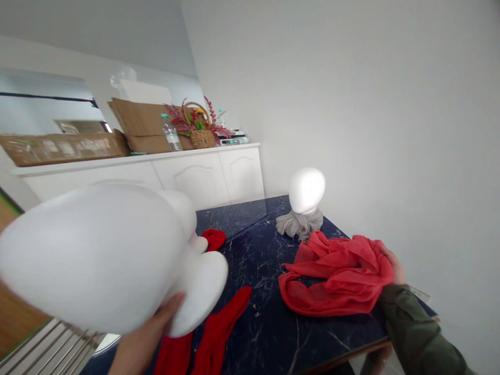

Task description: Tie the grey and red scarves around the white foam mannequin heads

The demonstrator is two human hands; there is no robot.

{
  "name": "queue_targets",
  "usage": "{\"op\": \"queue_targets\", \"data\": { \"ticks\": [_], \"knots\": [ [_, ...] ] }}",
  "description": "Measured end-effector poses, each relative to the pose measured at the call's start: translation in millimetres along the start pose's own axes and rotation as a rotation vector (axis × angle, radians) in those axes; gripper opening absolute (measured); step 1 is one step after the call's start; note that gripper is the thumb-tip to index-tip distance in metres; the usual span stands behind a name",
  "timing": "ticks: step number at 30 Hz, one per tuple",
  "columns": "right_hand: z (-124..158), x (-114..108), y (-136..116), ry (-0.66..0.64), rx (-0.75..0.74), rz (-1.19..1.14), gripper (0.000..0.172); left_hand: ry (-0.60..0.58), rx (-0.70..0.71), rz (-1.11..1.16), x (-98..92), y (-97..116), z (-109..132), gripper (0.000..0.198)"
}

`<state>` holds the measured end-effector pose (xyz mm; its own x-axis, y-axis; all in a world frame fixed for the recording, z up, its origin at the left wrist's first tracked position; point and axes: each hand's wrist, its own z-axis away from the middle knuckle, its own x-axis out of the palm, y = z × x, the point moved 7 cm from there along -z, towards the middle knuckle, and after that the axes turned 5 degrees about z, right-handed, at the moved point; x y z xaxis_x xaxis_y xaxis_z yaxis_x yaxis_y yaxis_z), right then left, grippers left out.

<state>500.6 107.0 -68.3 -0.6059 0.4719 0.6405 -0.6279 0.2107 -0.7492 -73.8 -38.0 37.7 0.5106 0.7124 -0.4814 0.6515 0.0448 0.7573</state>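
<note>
My left hand is wrapped round the neck of a large white mannequin head, which is tipped on its side above the table with its round base facing right. Behind it a second white mannequin head is partly hidden, with a red cloth by its base. My right hand grips the right edge of a coral-red scarf lying bunched in a loose loop; some fingers are hidden by folds. A darker red cloth lies at the front, below the held head.
At the table's back right a white mannequin head stands upright with a grey scarf round its base. A dark blue marbled table meets the wall. Behind, a white cabinet carries cardboard boxes, a bottle and a flower basket.
</note>
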Motion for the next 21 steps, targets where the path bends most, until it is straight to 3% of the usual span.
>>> {"op": "queue_targets", "data": {
  "ticks": [2, 5, 9, 12, 16, 21],
  "knots": [
    [1.3, -2.8, -2.9, 0.022, 0.002, -0.068, 0.02, -0.137, -0.087, 0.164, 27.5, 20.4, 24.9, 0.072],
    [3.1, -10.6, -10.8, 0.046, -0.015, -0.142, 0.024, -0.369, -0.058, 0.342, 77.4, 50.8, 68.7, 0.07],
    [5.4, -19.5, -14.7, -0.001, 0.041, -0.146, 0.027, -0.518, -0.044, 0.493, 125.6, 57.8, 109.6, 0.07],
    [7.4, -24.1, -13.1, -0.028, 0.082, -0.14, 0.026, -0.486, -0.055, 0.505, 136.8, 49.0, 114.1, 0.073],
    [12.7, -29.7, -17.9, -0.007, 0.034, -0.121, 0.024, -0.385, -0.061, 0.444, 131.8, 36.5, 103.3, 0.069],
    [25.4, -51.2, -51.3, 0.093, -0.042, -0.031, 0.023, -0.307, 0.07, 0.312, 129.9, 30.3, 85.3, 0.059]
  ]
}}
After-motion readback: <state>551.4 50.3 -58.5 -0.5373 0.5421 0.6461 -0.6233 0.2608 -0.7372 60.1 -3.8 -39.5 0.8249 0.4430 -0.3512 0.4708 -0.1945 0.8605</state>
